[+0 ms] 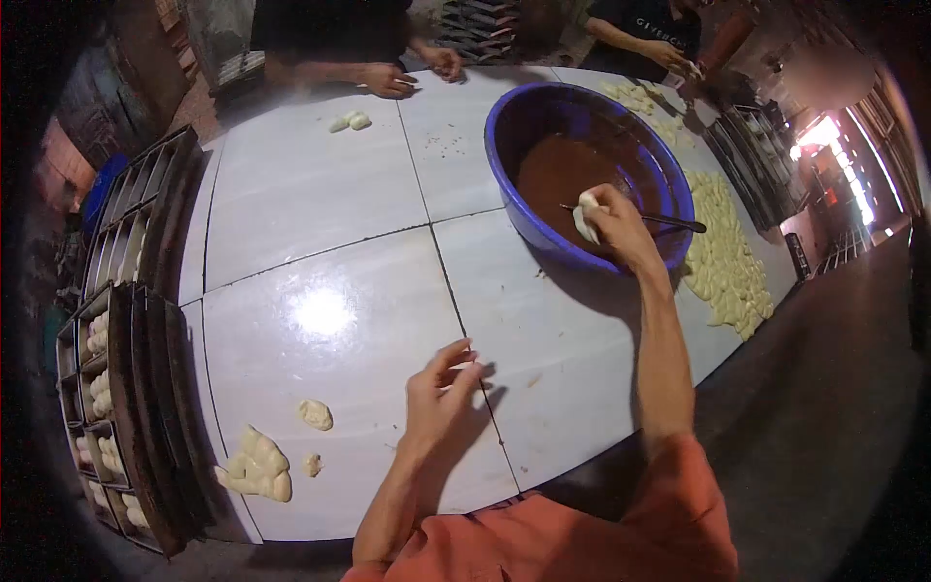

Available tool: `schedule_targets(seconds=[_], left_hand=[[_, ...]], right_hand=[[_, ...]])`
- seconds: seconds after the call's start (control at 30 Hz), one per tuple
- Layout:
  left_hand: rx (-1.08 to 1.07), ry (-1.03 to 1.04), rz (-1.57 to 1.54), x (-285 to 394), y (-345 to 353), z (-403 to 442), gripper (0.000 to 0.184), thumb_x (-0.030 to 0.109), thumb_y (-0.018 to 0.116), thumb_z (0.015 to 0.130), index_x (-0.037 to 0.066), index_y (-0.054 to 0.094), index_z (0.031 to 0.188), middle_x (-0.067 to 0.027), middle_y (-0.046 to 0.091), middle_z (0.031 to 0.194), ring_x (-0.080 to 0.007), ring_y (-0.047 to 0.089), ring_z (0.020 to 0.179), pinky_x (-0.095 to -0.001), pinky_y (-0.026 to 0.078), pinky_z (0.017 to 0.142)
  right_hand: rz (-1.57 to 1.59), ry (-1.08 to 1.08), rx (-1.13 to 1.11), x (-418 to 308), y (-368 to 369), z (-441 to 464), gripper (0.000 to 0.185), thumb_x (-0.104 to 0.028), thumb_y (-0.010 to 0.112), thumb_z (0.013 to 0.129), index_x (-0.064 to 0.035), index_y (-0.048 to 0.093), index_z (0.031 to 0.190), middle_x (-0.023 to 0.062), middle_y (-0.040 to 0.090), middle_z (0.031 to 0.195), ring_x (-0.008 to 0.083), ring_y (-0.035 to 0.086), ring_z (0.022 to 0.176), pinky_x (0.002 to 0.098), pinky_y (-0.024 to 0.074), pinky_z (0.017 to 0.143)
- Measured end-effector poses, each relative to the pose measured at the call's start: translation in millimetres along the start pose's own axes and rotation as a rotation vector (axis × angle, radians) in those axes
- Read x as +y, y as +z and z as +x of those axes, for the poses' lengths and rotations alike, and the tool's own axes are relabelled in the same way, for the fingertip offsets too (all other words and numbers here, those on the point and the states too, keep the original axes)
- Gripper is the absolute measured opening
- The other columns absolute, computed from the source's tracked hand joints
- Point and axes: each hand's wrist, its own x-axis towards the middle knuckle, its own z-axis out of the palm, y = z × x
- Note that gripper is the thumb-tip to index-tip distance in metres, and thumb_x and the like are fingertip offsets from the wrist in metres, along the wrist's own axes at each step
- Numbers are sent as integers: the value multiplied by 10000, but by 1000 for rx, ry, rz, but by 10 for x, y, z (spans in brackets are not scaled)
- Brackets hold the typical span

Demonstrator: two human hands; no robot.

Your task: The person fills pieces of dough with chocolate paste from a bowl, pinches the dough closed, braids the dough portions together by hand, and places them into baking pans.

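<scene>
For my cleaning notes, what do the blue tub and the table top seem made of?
Blue tub: probably smooth plastic, judging by its thick moulded rim.
Table top: glazed tile or polished stone, pale with dark joints and bright glare.

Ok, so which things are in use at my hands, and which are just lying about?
In use:
- pale dough piece, held in your right hand
- blue tub of brown filling beneath it
- dark-handled utensil in the tub

Lying about, apparently:
- flattened dough, lower left
- loaded trays at left
- dough pile right of the tub
</scene>
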Motion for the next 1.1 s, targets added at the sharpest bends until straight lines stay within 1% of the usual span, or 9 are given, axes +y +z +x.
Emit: schedule_targets(seconds=[0.03, 0.1, 0.2, 0.27, 0.47, 0.53, 0.67, 0.9, 1.1], left_hand=[[56, 24, 57, 11, -75, 14, 450, 159, 662, 927, -18, 576, 1332, -245, 648, 1248, -275, 676, 1070, -384, 546, 894], [115, 48, 117, 4, -139, 25, 428, 174, 659, 932, -20, 598, 1308, -245, 658, 1231, -280, 677, 1072, -381, 544, 888], [115, 14, 148, -50, -184, -17, 415, 168, 658, 952, -31, 589, 1310, -237, 671, 1194, -259, 697, 1031, -349, 544, 880], [92, 28, 138, -100, -182, -29, 407, 162, 656, 961, -37, 586, 1309, -236, 675, 1178, -241, 702, 1002, -336, 543, 878], [13, -38, 140, 69, -87, 45, 388, 176, 643, 970, -45, 600, 1286, -186, 687, 1171, -218, 692, 1001, -318, 546, 849], [-18, -53, 134, 99, -8, 78, 384, 197, 639, 976, -38, 611, 1278, -167, 689, 1181, -210, 681, 1022, -320, 539, 863], [-151, 77, -27, 28, 140, 296, 402, 262, 599, 1014, -8, 604, 1311, -156, 683, 1215, -204, 671, 1061, -331, 527, 892], [-178, 25, -486, 108, 91, 257, 516, 452, 492, 1045, 36, 584, 1335, -78, 653, 1228, -183, 618, 1115, -410, 455, 1052], [186, 1, -377, -28, -673, -79, 340, 204, 703, 952, -22, 673, 1205, -97, 721, 994, -158, 687, 905, -293, 562, 850]], right_hand=[[3, -3, -5, 59, 29, 123, 266, -165, 613, 926, 4, 606, 1130, 105, 710, 960, 200, 682, 811, 333, 528, 728], [-704, -95, -154, 207, 79, 307, 307, -163, 582, 911, -27, 627, 1183, 169, 724, 1082, 314, 700, 953, 418, 527, 834], [-798, -100, -588, 554, 117, 529, 366, -174, 562, 893, -55, 633, 1232, 188, 686, 1219, 372, 653, 1115, 463, 486, 942], [-770, -10, -621, 608, 140, 583, 390, -186, 557, 886, -62, 639, 1247, 173, 660, 1288, 341, 629, 1171, 434, 470, 974], [-274, 97, -450, 64, 69, 248, 308, -247, 623, 909, -15, 636, 1111, 83, 690, 1002, 225, 671, 909, 347, 536, 818], [448, 150, -280, -177, 57, 36, 184, -209, 662, 956, -57, 624, 1052, 1, 622, 861, 77, 610, 807, 230, 504, 687], [810, 45, -174, -553, 318, -456, 116, -174, 644, 980, -89, 613, 1053, -12, 624, 908, 77, 612, 786, 208, 509, 667], [1093, 91, -335, -418, 1396, -1168, 195, -153, 608, 998, -56, 568, 1164, 55, 652, 1039, 132, 652, 960, 292, 556, 847], [579, -66, -297, -567, 1944, -1736, 449, -69, 716, 864, -41, 541, 1277, 103, 571, 1284, 208, 632, 1102, 360, 502, 1002]])
